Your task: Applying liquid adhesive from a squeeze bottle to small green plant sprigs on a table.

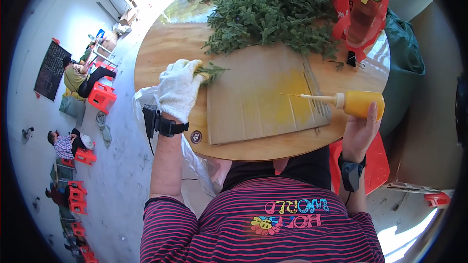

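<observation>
Gloved left hand (178, 89) pinches a green sprig (210, 71); bare right hand (361, 129) grips a yellow squeeze bottle (360, 103).

Left hand is closed on the sprig stem, leafy tip laid over the near corner of the cardboard sheet (265, 92) between the hands; the sheet, stained yellow, seemingly shields the round wooden worktop (161, 53). Right hand wraps the bottle, held on its side, long nozzle aimed across the cardboard toward the sprig but well apart from it. Pile of green sprigs (270, 9) lies beyond both hands; a red bag (358, 7) sits beyond the right hand.
</observation>
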